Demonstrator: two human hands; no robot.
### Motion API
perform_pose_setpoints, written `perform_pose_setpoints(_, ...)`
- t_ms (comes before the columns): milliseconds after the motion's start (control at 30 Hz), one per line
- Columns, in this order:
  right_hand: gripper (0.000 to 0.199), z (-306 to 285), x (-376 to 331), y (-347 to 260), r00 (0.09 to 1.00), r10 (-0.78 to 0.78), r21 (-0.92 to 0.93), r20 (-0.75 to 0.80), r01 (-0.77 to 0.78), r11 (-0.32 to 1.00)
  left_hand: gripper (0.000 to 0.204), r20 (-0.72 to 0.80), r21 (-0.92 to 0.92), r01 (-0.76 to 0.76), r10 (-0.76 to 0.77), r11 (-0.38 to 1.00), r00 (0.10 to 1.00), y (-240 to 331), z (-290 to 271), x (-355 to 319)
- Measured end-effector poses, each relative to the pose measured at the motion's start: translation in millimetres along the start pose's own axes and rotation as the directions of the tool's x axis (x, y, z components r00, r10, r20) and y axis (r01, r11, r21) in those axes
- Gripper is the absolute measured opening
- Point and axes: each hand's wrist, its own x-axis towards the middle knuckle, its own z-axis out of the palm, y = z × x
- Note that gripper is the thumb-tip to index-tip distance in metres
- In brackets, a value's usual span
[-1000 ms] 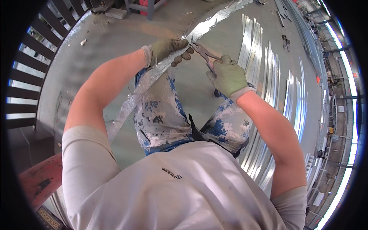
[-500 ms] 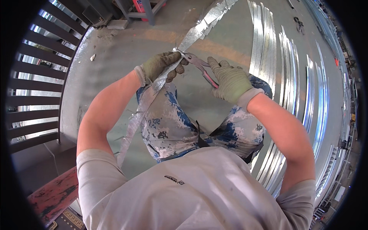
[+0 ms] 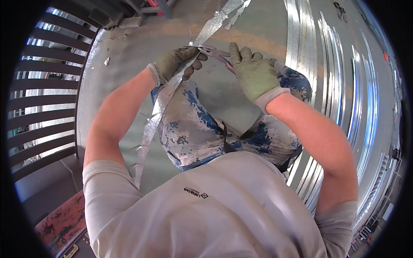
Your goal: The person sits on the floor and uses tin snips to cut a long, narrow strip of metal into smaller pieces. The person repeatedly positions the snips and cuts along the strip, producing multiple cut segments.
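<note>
A long, thin galvanized metal strip [image 3: 155, 115] with ragged spiky tabs along its edges runs slantwise from the top of the view, past my left knee, to the lower left. My left hand [image 3: 178, 62], in a dirty green work glove, is closed around this strip. Red-handled pliers [image 3: 217, 53] reach across from the right, their jaws at the strip's edge beside my left fingertips. On the pliers' handles is my gloved right hand [image 3: 256, 73], its fingers fairly straight and its palm hiding most of the handles. Whether the jaws bite on a tab I cannot tell.
Several long shiny metal strips [image 3: 303, 43] lie on the concrete floor at the right. Another tool [image 3: 340, 11] lies beyond them. A dark slatted rack [image 3: 47, 86] stands at the left, with a worn red surface [image 3: 62, 221] below it. A grey metal frame [image 3: 161, 7] stands at the top.
The pliers have turned flatter and shifted slightly up along the strip. My right fingers have straightened somewhat. My left hand still holds the strip, and the whole view has shifted a little.
</note>
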Motion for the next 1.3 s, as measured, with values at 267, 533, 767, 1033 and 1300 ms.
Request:
perform_pose_setpoints(267,0.064,7,-6,5,0.972,-0.061,-0.177,-0.228,0.020,0.984,0.041,0.082,-0.198,-0.021,0.037,0.980,0.996,-11,-7,0)
perform_pose_setpoints(533,0.063,-24,2,14,0.981,-0.123,-0.281,-0.148,0.077,0.957,0.036,0.046,-0.165,-0.063,0.071,0.984,0.996,-4,-4,-7)
perform_pose_setpoints(767,0.061,-19,0,20,0.961,-0.149,-0.341,-0.233,0.062,0.938,0.033,0.007,0.148,-0.021,0.020,0.989,1.000,6,-12,-29)
perform_pose_setpoints(1033,0.064,0,-21,26,0.971,0.021,0.251,0.237,-0.082,0.965,0.038,-0.010,-0.030,-0.137,0.137,0.990,0.990,-11,-13,-24)
perform_pose_setpoints(1300,0.081,18,-45,9,0.750,-0.426,0.661,0.506,-0.654,-0.368,0.036,-0.090,-0.014,-0.155,0.153,0.988,0.984,-7,-5,-28)
